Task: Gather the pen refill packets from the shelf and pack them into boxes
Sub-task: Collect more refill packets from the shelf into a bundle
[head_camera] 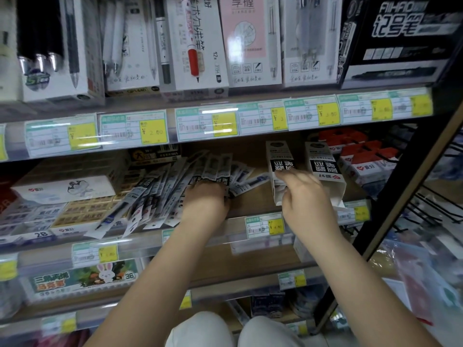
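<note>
Mid-frame shelf: left hand grips a fan of refill packets, uncountable in blur. Right hand holds one of two boxes; bare wood between.

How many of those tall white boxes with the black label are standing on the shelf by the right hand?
2. One box stands at the right hand, which touches its open lower end. The second box stands just right of it. Others may be hidden behind them.

Refill packets fanned on shelf, L of two boxes (standing side by side).
</note>
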Available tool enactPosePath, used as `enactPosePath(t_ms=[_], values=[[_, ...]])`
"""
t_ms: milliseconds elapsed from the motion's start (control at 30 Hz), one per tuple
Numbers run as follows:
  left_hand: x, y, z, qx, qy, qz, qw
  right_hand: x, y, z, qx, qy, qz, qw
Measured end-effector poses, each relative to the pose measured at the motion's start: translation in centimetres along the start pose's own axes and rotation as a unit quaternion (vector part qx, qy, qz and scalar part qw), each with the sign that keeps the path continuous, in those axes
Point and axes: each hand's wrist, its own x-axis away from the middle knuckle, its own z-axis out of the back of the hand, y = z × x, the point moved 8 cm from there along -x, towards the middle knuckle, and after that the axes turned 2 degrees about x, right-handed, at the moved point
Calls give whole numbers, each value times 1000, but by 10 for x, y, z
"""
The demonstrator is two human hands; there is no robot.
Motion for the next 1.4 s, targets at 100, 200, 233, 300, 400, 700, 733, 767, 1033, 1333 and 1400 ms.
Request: enactPosePath(t_ms=[100,200,233,300,400,700,733,767,1033,1333,1400], values=[[3,2,3,-27,44,-24,998,1,0,1,-5,18,7,1000],[7,3,6,-27,83,-37,996,2,-1,2,-6,30,16,999],[10,3,7,-18,101,-41,994,2,-2,2,-5,31,19,999],[15,3,10,6,138,-52,989,3,-2,1,-5,28,24,999],[17,2,12,7,164,-50,985,4,-2,-2,-10,24,28,999],[17,-3,6,87,163,-43,982,5,1,-10,-20,20,32,999],[17,-3,6,99,161,-43,981,6,0,-10,-22,20,32,999],[17,-4,7,108,157,-44,981,6,0,-12,-24,18,32,999],[20,-9,10,125,160,-39,978,6,-2,-18,-28,2,27,999],[21,5,15,95,102,-20,990,2,-8,-16,-27,0,33,999],[13,3,4,89,33,8,995,0,-10,-15,-24,-1,34,999]])
